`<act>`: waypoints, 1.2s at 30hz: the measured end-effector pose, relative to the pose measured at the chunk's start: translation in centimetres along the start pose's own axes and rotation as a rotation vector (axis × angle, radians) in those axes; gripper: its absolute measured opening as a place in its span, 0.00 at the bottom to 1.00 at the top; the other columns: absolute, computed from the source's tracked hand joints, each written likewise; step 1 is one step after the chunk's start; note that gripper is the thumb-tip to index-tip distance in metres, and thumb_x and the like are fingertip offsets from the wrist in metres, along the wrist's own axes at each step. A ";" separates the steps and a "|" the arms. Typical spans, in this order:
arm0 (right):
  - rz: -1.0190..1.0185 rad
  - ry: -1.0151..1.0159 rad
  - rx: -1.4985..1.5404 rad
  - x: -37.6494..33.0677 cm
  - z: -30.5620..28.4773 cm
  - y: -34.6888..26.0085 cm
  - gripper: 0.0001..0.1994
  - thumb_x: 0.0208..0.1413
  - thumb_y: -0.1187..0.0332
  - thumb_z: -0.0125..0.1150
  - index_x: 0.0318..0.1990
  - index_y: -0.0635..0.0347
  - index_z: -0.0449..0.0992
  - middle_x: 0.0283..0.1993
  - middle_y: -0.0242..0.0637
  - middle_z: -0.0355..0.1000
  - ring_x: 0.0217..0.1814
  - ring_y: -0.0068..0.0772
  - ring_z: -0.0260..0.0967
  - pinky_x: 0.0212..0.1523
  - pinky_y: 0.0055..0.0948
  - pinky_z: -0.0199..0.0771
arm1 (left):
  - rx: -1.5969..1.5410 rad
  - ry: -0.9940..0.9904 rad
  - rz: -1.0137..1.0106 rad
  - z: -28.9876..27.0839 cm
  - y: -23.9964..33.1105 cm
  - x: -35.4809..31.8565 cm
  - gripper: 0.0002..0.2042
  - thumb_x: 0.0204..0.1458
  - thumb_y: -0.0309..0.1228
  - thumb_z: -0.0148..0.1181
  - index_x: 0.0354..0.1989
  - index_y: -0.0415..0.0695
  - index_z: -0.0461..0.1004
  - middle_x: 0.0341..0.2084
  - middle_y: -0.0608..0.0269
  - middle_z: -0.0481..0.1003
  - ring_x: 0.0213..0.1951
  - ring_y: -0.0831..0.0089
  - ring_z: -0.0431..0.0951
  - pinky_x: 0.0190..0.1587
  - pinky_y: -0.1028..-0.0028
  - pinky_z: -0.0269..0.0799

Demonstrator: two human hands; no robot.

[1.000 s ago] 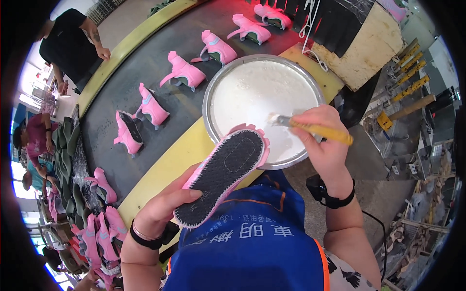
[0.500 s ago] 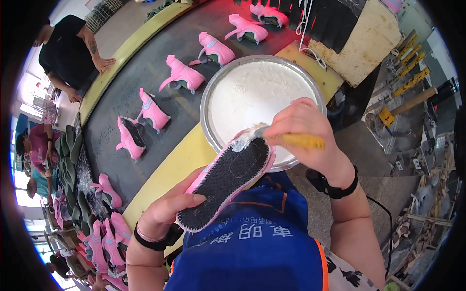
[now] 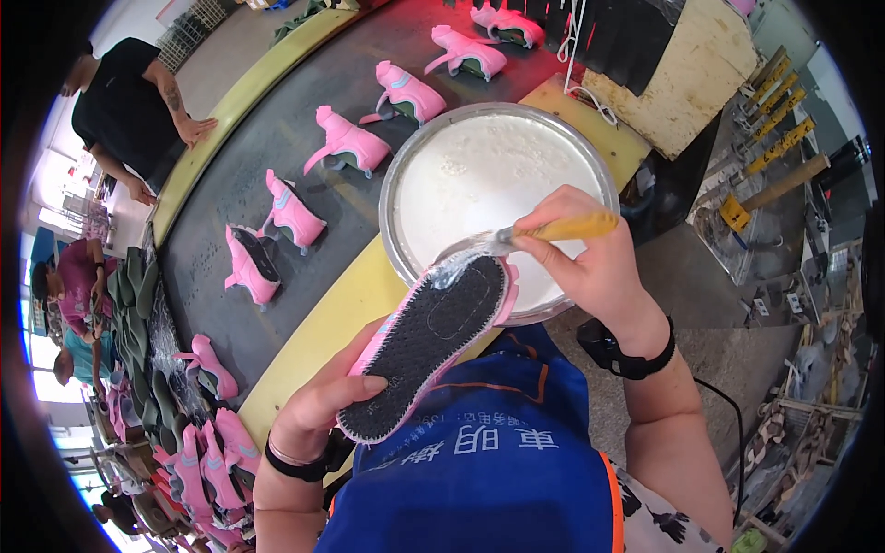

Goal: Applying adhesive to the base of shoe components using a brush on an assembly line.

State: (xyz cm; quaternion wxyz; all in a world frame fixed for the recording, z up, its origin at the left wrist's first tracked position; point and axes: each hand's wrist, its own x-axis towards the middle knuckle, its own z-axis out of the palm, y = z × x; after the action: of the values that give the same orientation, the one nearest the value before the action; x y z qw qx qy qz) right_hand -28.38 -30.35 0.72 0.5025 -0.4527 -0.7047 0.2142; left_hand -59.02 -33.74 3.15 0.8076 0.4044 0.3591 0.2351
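Note:
A pink shoe upper (image 3: 433, 341) lies bottom-up in my left hand (image 3: 324, 392), its black stitched underside facing me. My left thumb presses on its narrower near end, the fingers wrapped below. My right hand (image 3: 590, 258) grips the yellow handle of a brush (image 3: 562, 229). White wet bristles touch the far end of the black underside, where a white smear shows along the edge. Just beyond, a round metal basin (image 3: 392, 198) holds white liquid, its near rim partly hidden behind the shoe upper and my right hand.
Several pink shoe uppers (image 3: 346, 143) stand in a row on the dark conveyor belt (image 3: 212, 189), with more piled (image 3: 217, 461) at lower left. Green soles (image 3: 134, 304) lie beside it. A person in black (image 3: 134, 111) stands across the belt. Yellow-handled brushes (image 3: 774, 152) lie at right.
My right hand has turned, swinging the brush handle upward, and the bristles have moved slightly left along the shoe upper's far edge. The left hand still holds it.

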 end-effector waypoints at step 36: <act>0.189 0.290 0.057 -2.5 5.8 -4.6 0.08 0.58 0.74 0.68 0.32 0.62 0.73 0.21 0.31 0.72 0.21 0.16 0.68 0.23 0.23 0.64 | 0.266 0.200 0.385 -1.9 -4.4 -1.4 0.45 0.50 0.34 0.62 0.76 0.37 0.46 0.68 0.47 0.62 0.69 0.60 0.64 0.70 0.62 0.57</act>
State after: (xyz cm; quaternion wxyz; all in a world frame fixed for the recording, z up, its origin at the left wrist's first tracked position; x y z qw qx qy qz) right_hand -35.38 -33.90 0.56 0.5891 -0.5288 -0.5727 0.2129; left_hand -60.97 -36.28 -0.74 0.6481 0.5427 0.3816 0.3740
